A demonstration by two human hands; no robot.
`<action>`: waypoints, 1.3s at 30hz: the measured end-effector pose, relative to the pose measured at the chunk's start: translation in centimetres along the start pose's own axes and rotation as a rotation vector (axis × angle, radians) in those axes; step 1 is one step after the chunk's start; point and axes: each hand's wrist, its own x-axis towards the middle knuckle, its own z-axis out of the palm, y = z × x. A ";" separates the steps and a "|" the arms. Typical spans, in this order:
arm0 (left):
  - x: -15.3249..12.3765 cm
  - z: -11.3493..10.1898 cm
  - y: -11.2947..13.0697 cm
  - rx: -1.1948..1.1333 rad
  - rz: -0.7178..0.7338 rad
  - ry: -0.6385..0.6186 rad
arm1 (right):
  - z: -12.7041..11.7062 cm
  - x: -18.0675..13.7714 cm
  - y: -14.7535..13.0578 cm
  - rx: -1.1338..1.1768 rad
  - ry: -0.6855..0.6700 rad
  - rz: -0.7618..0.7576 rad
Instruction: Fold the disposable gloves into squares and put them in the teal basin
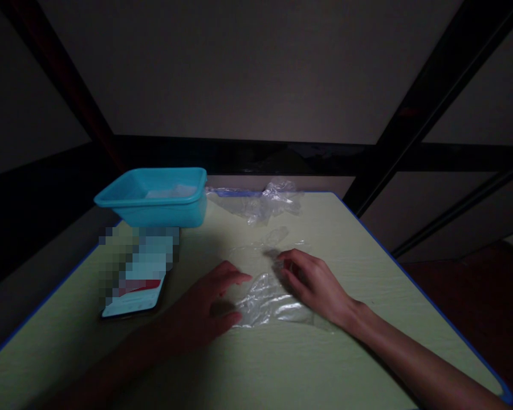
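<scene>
A clear plastic bag (267,302) lies crinkled on the light table, between my two hands. At its left edge is my left hand (207,302), thumb and fingers spread apart with nothing between them. My right hand (312,282) is over the bag's right side, its fingers curved and the thumb held away from them. Whether the right fingertips touch the plastic cannot be made out. Farther back, a second crumpled piece of clear plastic (277,199) rests by the table's far edge.
On the far left of the table (325,364) stands a turquoise plastic basket (166,213) with something whitish inside. Nearer to me, a phone (143,285) with a lit, partly blurred screen lies left of my left hand. A wall (239,74) rises behind the table.
</scene>
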 end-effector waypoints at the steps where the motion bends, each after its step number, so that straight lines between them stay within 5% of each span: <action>1: 0.0 0.1 0.0 0.082 0.066 0.010 | 0.0 0.0 0.1 -0.003 -0.002 -0.002; 6: 0.2 1.1 0.1 0.402 0.322 -0.156 | 0.0 0.1 0.2 0.001 -0.013 -0.048; 12: 0.7 1.7 0.2 0.510 0.328 -0.300 | 0.0 0.2 0.1 -0.008 -0.019 -0.182; 28: 0.6 1.5 -0.3 0.477 0.360 -0.211 | -0.3 0.3 0.3 -0.077 -0.049 -0.193; 34: 0.9 -0.2 -1.9 0.591 0.308 0.008 | -0.6 0.0 -0.2 -0.155 -0.283 -0.475; 39: 0.9 -1.2 -2.7 0.665 0.183 0.039 | -0.7 -0.4 0.1 -0.209 -0.395 -0.525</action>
